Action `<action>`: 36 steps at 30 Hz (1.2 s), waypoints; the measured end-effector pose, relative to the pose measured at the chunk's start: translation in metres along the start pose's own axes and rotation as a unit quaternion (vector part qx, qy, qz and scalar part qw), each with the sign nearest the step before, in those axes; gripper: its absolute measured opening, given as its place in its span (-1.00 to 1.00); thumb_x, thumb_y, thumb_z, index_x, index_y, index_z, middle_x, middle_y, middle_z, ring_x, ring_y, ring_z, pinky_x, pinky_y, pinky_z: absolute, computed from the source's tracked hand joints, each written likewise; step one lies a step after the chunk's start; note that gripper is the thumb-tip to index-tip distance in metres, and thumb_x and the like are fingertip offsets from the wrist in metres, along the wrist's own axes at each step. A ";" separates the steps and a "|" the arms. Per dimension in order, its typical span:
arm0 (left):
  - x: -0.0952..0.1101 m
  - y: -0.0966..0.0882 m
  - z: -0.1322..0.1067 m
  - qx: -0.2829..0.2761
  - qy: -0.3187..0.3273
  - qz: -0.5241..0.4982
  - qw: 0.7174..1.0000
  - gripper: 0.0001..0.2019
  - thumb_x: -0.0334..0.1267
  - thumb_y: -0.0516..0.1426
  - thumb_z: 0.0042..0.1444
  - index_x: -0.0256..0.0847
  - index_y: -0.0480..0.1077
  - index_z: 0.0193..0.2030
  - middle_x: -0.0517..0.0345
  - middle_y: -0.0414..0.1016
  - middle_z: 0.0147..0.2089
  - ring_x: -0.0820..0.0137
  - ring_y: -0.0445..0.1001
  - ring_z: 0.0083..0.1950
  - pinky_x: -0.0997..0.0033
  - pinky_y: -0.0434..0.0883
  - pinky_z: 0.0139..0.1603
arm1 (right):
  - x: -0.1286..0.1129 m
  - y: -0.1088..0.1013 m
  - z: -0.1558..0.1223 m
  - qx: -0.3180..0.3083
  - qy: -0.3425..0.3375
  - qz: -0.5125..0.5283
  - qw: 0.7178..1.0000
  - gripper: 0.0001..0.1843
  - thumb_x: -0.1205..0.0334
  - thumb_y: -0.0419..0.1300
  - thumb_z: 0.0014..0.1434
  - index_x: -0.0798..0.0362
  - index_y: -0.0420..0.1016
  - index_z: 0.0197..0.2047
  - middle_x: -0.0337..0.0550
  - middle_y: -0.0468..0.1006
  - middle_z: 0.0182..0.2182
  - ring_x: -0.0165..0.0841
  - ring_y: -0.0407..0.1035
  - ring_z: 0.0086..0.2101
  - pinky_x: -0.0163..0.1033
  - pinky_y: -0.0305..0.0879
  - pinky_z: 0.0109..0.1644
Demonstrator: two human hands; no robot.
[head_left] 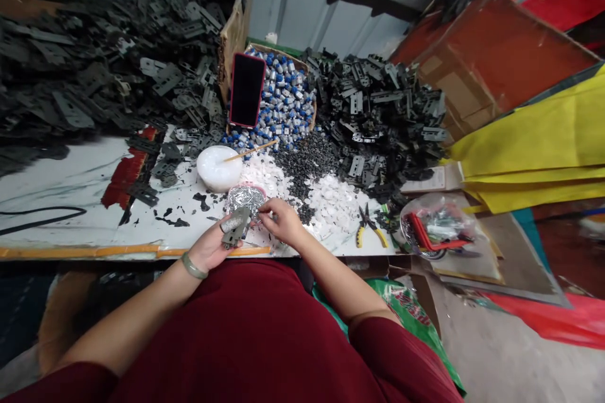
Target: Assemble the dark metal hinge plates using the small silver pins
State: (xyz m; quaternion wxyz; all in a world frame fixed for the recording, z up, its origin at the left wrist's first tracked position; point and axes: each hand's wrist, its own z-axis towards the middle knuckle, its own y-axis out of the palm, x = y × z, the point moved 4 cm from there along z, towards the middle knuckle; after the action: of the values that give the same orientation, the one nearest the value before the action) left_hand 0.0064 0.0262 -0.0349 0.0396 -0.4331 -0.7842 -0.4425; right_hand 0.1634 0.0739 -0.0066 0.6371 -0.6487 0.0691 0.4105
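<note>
My left hand (pixel 212 245), a bangle on its wrist, is wrapped round a flat grey plastic part (pixel 237 227) with slots in it, held above the table's front edge. My right hand (pixel 278 220) is closed in a pinch just right of that part; whatever lies between its fingertips is too small to make out. Directly behind both hands stands a pink-rimmed tray (pixel 248 196) filled with small shiny metal pieces. A white bowl (pixel 220 169) sits behind it on the left, with a thin wooden stick (pixel 250 150) resting across its rim.
Heaps of grey parts (pixel 179 75) and dark parts (pixel 373 113) flank a box of blue-and-white pieces (pixel 286 97) and a phone (pixel 246 89). White discs (pixel 331 204) and black bits (pixel 302 164) cover the middle. Yellow-handled pliers (pixel 370 228) lie right, near a plastic-wrapped red basket (pixel 437 233).
</note>
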 end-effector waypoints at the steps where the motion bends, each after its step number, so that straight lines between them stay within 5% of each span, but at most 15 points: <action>1: 0.000 0.001 0.000 0.001 0.000 -0.004 1.000 -0.86 -0.38 0.24 -0.07 -0.25 0.43 -0.31 0.18 0.48 -0.45 0.49 0.39 -0.50 0.53 0.32 -0.59 | -0.006 0.003 -0.003 0.017 -0.022 0.018 0.999 -0.91 0.30 0.13 0.14 0.06 0.46 -0.28 -0.15 0.48 -0.39 -0.35 0.34 -0.31 -0.26 0.26 -0.17; 5: -0.002 0.007 -0.001 -0.020 0.013 0.000 1.000 -0.81 -0.31 0.31 -0.16 -0.24 0.42 -0.38 0.23 0.46 -0.49 0.51 0.35 -0.53 0.53 0.30 -0.57 | -0.017 0.018 -0.018 0.088 -0.035 0.040 0.995 -0.84 0.28 0.05 0.20 0.05 0.45 -0.31 -0.09 0.46 -0.38 -0.31 0.32 -0.28 -0.18 0.27 -0.14; 9: -0.001 0.012 -0.003 -0.033 0.037 0.089 0.995 -0.66 -0.28 0.37 -0.29 -0.24 0.43 -0.32 0.22 0.48 -0.47 0.48 0.38 -0.48 0.51 0.32 -0.49 | -0.009 0.027 -0.020 0.093 0.025 0.111 0.989 -0.81 0.25 0.02 0.22 0.05 0.45 -0.29 -0.08 0.47 -0.34 -0.30 0.34 -0.26 -0.17 0.29 -0.15; 13: 0.006 0.012 -0.004 -0.018 0.115 0.223 0.968 -0.66 -0.32 0.35 -0.28 -0.24 0.41 -0.29 0.20 0.51 -0.38 0.42 0.44 -0.34 0.47 0.37 -0.29 | 0.007 0.014 -0.011 0.089 0.141 0.250 0.954 -0.82 0.13 0.09 0.19 0.05 0.41 -0.25 -0.18 0.47 -0.41 -0.37 0.36 -0.40 -0.25 0.32 -0.28; 15: 0.006 0.010 -0.004 -0.012 0.141 0.287 0.948 -0.69 -0.32 0.32 -0.25 -0.24 0.39 -0.30 0.21 0.50 -0.38 0.41 0.44 -0.33 0.44 0.37 -0.27 | 0.001 0.006 -0.006 0.058 0.131 0.265 0.954 -0.82 0.12 0.10 0.19 0.06 0.39 -0.28 -0.20 0.47 -0.42 -0.38 0.36 -0.40 -0.25 0.32 -0.27; 20: 0.003 0.003 -0.002 -0.001 0.179 0.384 0.906 -0.79 -0.39 0.23 -0.21 -0.21 0.35 -0.37 0.25 0.44 -0.43 0.41 0.39 -0.37 0.45 0.32 -0.32 | -0.036 0.005 -0.006 -0.002 0.008 0.046 0.999 -0.84 0.24 0.08 0.22 0.06 0.40 -0.38 -0.05 0.48 -0.29 -0.26 0.29 -0.16 -0.11 0.22 0.01; 23: 0.004 -0.002 -0.002 0.012 0.194 0.407 0.893 -0.82 -0.44 0.18 -0.21 -0.20 0.37 -0.38 0.24 0.44 -0.43 0.39 0.38 -0.37 0.44 0.32 -0.30 | -0.040 0.018 -0.009 0.007 0.035 0.008 0.999 -0.84 0.25 0.08 0.23 0.07 0.40 -0.37 -0.04 0.46 -0.28 -0.26 0.27 -0.15 -0.13 0.22 -0.01; 26: 0.007 0.000 -0.005 0.004 0.197 0.413 0.889 -0.81 -0.44 0.16 -0.20 -0.19 0.41 -0.36 0.23 0.46 -0.41 0.36 0.37 -0.34 0.43 0.32 -0.27 | -0.025 0.023 -0.010 -0.011 0.107 0.080 0.991 -0.86 0.18 0.16 0.19 0.07 0.37 -0.34 -0.14 0.46 -0.32 -0.35 0.33 -0.25 -0.25 0.27 -0.14; 29: 0.008 0.005 -0.007 -0.028 0.160 0.363 0.918 -0.81 -0.34 0.21 -0.14 -0.19 0.46 -0.30 0.20 0.49 -0.37 0.35 0.39 -0.29 0.43 0.33 -0.25 | 0.001 0.010 -0.010 -0.071 0.175 0.076 0.979 -0.77 0.09 0.17 0.19 0.08 0.37 -0.21 -0.19 0.49 -0.33 -0.39 0.36 -0.34 -0.32 0.26 -0.25; 33: 0.001 0.005 -0.004 -0.015 0.072 0.231 0.970 -0.70 -0.13 0.26 -0.15 -0.23 0.48 -0.27 0.14 0.52 -0.34 0.38 0.41 -0.33 0.44 0.34 -0.29 | 0.039 -0.030 -0.011 -0.089 0.246 -0.211 0.942 -0.75 0.14 0.05 0.27 0.13 0.44 -0.20 0.03 0.52 -0.23 -0.23 0.37 -0.18 -0.21 0.23 -0.16; 36: -0.004 0.003 -0.002 -0.003 0.051 0.209 0.977 -0.64 -0.05 0.27 -0.18 -0.26 0.48 -0.28 0.10 0.52 -0.33 0.38 0.41 -0.35 0.41 0.35 -0.30 | 0.053 -0.040 -0.010 -0.133 0.228 -0.351 0.899 -0.77 0.34 0.00 0.25 0.18 0.46 -0.16 0.15 0.51 -0.19 -0.13 0.33 -0.08 -0.14 0.22 -0.10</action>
State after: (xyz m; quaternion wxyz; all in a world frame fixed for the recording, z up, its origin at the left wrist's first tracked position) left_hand 0.0110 0.0227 -0.0335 0.1700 -0.5640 -0.6721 -0.4487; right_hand 0.2270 0.0948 -0.0108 0.6146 -0.7853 -0.0746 0.0069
